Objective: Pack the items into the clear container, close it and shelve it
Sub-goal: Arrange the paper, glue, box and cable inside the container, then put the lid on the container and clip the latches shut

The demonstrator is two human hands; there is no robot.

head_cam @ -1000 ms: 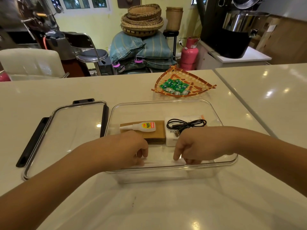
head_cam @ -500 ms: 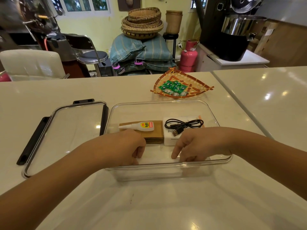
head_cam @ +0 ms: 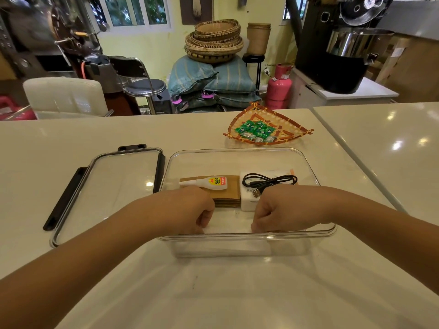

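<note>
The clear container [head_cam: 306, 157] stands open on the counter in front of me. Inside lie a white glue bottle [head_cam: 209, 182] on a stack of brown card [head_cam: 231, 193], and a black USB cable [head_cam: 270, 181] coiled on a white box [head_cam: 247, 200]. My left hand [head_cam: 190, 210] and my right hand [head_cam: 278, 210] reach into the container's near side, fingers curled down. Each pinches an end of a thin pale flat item [head_cam: 228, 230] lying along the near wall; what it is I cannot tell. The clear lid [head_cam: 114, 186] with black clips lies flat to the left.
A woven tray [head_cam: 285, 132] holding green sweets [head_cam: 256, 130] sits just behind the container. A seam runs down the counter on the right. Beyond the counter's far edge are chairs, stacked baskets, sacks and a pink gas cylinder.
Both hands have drawn slightly toward the container's near wall and their fingers have curled in more. The items inside have not moved.
</note>
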